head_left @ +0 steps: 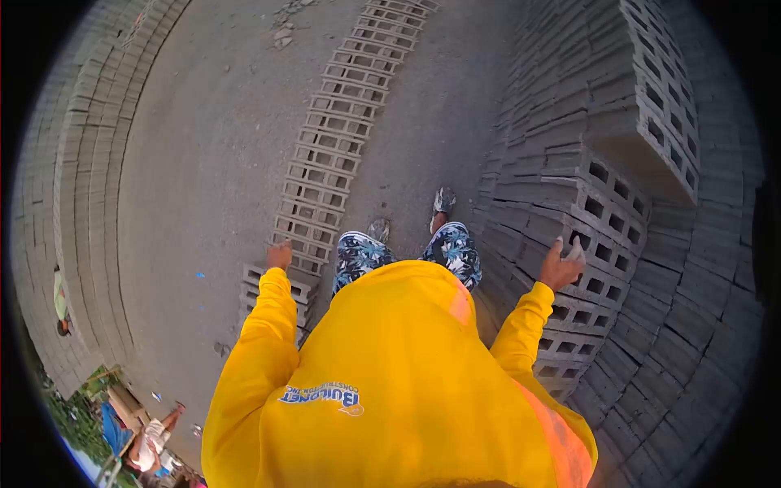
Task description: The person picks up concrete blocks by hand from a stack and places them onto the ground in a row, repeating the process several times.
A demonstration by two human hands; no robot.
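My left hand [279,256] is over the near end of a long row of hollow concrete blocks [317,183] on the ground; its fingers are mostly hidden behind the back of the hand. A short pile of blocks [299,286] stands just below it. On the other side, my right hand [563,267] is open, thumb and index finger apart and pointing up. It overlaps the face of a tall stack of hollow concrete blocks [614,215], whose rectangular holes face me. My yellow sleeves reach to both wrists.
Grey ground [195,163] runs between the row and a long block wall [89,163] at left. An upper block stack [663,89] juts out at right. Rubble [283,32] lies at the far end. People [152,443] are at lower left. My feet [443,199] are between row and stack.
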